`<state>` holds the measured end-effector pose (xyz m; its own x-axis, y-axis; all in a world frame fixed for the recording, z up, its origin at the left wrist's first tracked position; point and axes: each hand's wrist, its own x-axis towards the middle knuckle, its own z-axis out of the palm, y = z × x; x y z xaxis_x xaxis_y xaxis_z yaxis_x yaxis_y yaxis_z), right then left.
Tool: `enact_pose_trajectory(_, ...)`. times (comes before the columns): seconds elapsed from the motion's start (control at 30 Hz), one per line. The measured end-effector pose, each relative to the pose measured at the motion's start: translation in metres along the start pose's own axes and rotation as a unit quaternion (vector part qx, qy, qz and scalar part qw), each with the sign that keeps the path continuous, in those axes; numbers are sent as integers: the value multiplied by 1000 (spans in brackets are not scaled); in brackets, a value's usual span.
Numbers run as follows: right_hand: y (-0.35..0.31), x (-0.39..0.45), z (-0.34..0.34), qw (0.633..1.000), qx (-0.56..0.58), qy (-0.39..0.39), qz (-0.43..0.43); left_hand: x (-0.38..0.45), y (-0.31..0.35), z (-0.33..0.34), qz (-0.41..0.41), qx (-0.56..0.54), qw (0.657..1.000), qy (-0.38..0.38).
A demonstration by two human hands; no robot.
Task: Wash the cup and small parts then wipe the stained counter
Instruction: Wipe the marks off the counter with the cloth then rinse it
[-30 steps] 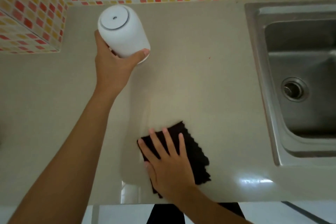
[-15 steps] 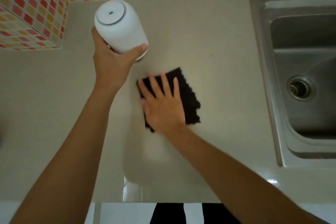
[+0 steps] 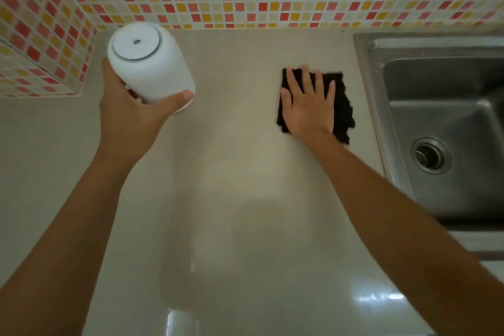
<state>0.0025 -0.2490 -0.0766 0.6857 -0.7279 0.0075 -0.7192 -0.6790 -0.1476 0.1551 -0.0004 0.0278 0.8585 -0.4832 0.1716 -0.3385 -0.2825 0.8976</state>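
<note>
Two hands were at work; the left hand [image 3: 128,114] curled round a smooth white cup [image 3: 150,65], tilted above the counter [image 3: 231,172] near the tiled corner, its flat end with a small hole facing up; the right hand [image 3: 308,106] lay flat, fingers straight, pressing a black cloth [image 3: 342,106] near the sink [image 3: 436,123].

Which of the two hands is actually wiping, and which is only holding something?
The right hand wipes: it lies flat, fingers straight, on the black cloth beside the sink. The left hand only grips the white cup, held above the counter.
</note>
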Motion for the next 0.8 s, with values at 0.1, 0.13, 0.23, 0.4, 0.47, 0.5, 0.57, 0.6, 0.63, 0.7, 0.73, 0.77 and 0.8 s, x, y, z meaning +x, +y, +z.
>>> enact_pose_trajectory(0.1,-27,-117,3,999,12,15,-49,15,1,-12,-4,0,1000,12)
enact_pose_trajectory(0.13,-44,-164,1,995,23,-10,-99,20,2,-15,-5,-3,1000,18)
enact_pose_trajectory(0.23,-89,-253,-5,956,54,-97,-273,29,8,-17,-4,-14,999,51)
enact_pose_trajectory(0.4,-128,-126,10,929,65,-66,-358,23,18,-13,-7,-25,998,64)
enact_pose_trajectory(0.47,-139,-41,13,964,36,-55,-256,16,17,-15,-5,-15,998,58)
enact_pose_trajectory(0.5,-141,-7,13,978,28,-58,-198,11,17,-18,-5,-7,999,54)
enact_pose_trajectory(0.57,-145,30,14,990,24,-58,-123,5,14,-25,-1,5,999,42)
enact_pose_trajectory(0.6,-146,30,14,992,23,-52,-114,3,13,-28,-1,8,999,36)
enact_pose_trajectory(0.63,-144,14,14,991,24,-47,-125,3,13,-30,0,11,999,32)
enact_pose_trajectory(0.7,-138,-52,17,978,43,-34,-199,5,13,-32,-1,10,999,32)
enact_pose_trajectory(0.73,-133,-96,14,965,56,-38,-252,6,13,-31,-6,6,999,35)
enact_pose_trajectory(0.77,-125,-143,10,947,67,-45,-311,8,13,-29,-12,0,999,40)
enact_pose_trajectory(0.8,-116,-189,5,925,68,-65,-368,10,13,-26,-14,-5,999,42)
